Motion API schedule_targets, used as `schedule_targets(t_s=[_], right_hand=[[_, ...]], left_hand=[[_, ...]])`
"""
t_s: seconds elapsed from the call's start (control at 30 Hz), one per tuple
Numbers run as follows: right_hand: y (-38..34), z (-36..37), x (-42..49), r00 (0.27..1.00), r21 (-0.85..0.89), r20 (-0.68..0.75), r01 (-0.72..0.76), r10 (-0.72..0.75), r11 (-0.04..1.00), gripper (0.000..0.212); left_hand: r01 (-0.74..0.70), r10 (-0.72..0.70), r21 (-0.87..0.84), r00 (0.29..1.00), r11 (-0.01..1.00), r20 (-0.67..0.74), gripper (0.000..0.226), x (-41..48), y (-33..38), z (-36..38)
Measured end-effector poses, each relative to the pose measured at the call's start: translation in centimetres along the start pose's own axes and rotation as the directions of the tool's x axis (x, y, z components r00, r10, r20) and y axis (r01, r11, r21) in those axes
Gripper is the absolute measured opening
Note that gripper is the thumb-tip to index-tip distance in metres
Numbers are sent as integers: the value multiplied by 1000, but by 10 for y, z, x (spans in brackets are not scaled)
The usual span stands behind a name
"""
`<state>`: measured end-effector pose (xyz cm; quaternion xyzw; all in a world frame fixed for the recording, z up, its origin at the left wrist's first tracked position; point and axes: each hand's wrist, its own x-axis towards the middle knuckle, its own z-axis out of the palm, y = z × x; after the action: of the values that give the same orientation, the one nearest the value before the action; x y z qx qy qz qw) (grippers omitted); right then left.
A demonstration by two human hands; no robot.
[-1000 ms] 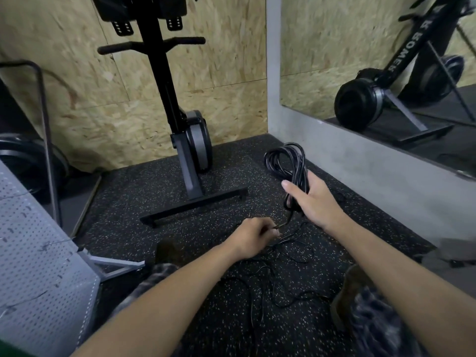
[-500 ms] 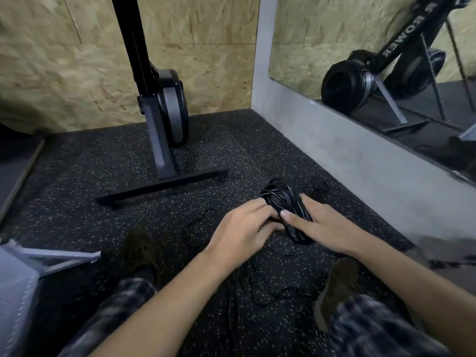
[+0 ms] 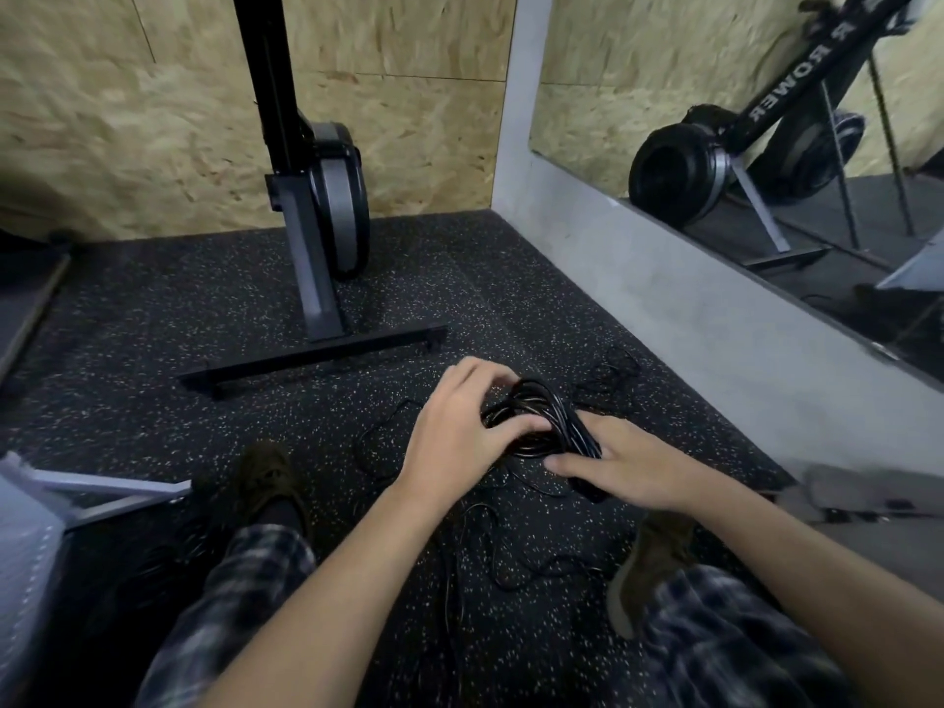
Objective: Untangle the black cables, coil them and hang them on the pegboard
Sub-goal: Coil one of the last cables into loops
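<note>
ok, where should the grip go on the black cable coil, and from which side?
Probably the bunched strands at the near end of the coil, where the right hand grips it; come from the right. The loops fan open at the far end, and the left hand holds the left side.

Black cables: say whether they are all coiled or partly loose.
Partly loose. The left hand and right hand hold a bunched coil, but thin strands sprawl on the floor.
</note>
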<state>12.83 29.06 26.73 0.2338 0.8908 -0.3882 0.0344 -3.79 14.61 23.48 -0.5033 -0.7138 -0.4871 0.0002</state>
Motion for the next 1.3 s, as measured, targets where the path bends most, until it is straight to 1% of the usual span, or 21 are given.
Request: schedule_targets(t_s=[0.03, 0.07, 0.1, 0.17, 0.23, 0.33, 0.4, 0.47, 0.53, 0.6, 0.63, 0.7, 0.73, 0.77, 0.83, 0.9, 0.97, 1.0, 1.13, 1.2, 1.3], right_hand=[[-1, 0, -1, 1000, 60, 9, -6, 6, 998, 23], [-2, -1, -3, 1000, 135, 20, -16, 14, 991, 22], [-3, -1, -4, 999, 201, 27, -24, 19, 979, 22], [-7, -1, -7, 999, 310, 29, -24, 16, 950, 23], [-7, -2, -8, 999, 418, 30, 2, -16, 909, 14], [-6, -3, -8, 999, 597, 14, 28, -46, 802, 27], [-5, -4, -8, 997, 687, -13, 65, -77, 723, 26], [-3, -6, -7, 994, 734, -42, 96, -97, 672, 25], [-1, -5, -7, 991, 754, -103, 130, -80, 643, 27], [-4, -2, -6, 984, 755, -177, 153, -27, 638, 28], [-6, 0, -5, 976, 737, -217, 166, -3, 655, 24], [-12, 5, -4, 952, 623, -307, 194, 8, 758, 21], [-15, 8, -3, 939, 549, -344, 204, -3, 811, 22], [-17, 10, -2, 928, 496, -372, 210, -12, 842, 22], [-19, 15, 2, 920, 463, -391, 208, -12, 862, 21], [-19, 19, 5, 926, 446, -377, 190, -9, 875, 21], [-21, 23, 7, 936, 434, -351, 178, -16, 883, 21], [-22, 24, 7, 939, 432, -344, 169, -12, 886, 21], [-24, 29, 8, 945, 444, -327, 136, 19, 886, 20], [-23, 30, 9, 946, 455, -323, 131, 26, 881, 20], [-23, 30, 9, 951, 480, -308, 121, 37, 869, 11]], left_hand=[[100, -99, -78, 995, 992, 15, 35, -3, -3, -2], [194, -187, -162, 981, 968, 54, 28, -5, -6, -3], [277, -257, -236, 960, 932, 110, 27, -8, -9, -4], [380, -329, -328, 923, 865, 201, 35, -11, -16, -6], [437, -372, -354, 897, 827, 239, 39, -11, -24, -5], [460, -414, -320, 887, 828, 202, 33, -12, -29, 0], [415, -395, -292, 910, 862, 129, 28, -14, -25, 3], [346, -337, -252, 938, 904, 80, 25, -15, -18, 4], [313, -307, -249, 950, 917, 65, 23, -14, -14, 7], [331, -322, -328, 943, 885, 83, 20, -14, -11, 9], [352, -342, -361, 935, 863, 94, 18, -14, -8, 11], [403, -400, -405, 911, 821, 95, 14, -13, -5, 17], [436, -436, -454, 893, 777, 111, 12, -13, -2, 19], [470, -471, -529, 870, 706, 145, 11, -13, 2, 21], [507, -514, -665, 831, 548, 210, 11, -12, 10, 24], [506, -546, -719, 811, 476, 209, 12, -10, 12, 26], [508, -551, -733, 805, 452, 218, 13, -9, 11, 27], [514, -543, -711, 810, 479, 220, 13, -8, 11, 26], [492, -460, -520, 865, 698, 200, 13, -9, 4, 20], [451, -418, -440, 891, 776, 177, 10, -8, -2, 18], [387, -371, -299, 922, 872, 110, 6, -7, -5, 17]])
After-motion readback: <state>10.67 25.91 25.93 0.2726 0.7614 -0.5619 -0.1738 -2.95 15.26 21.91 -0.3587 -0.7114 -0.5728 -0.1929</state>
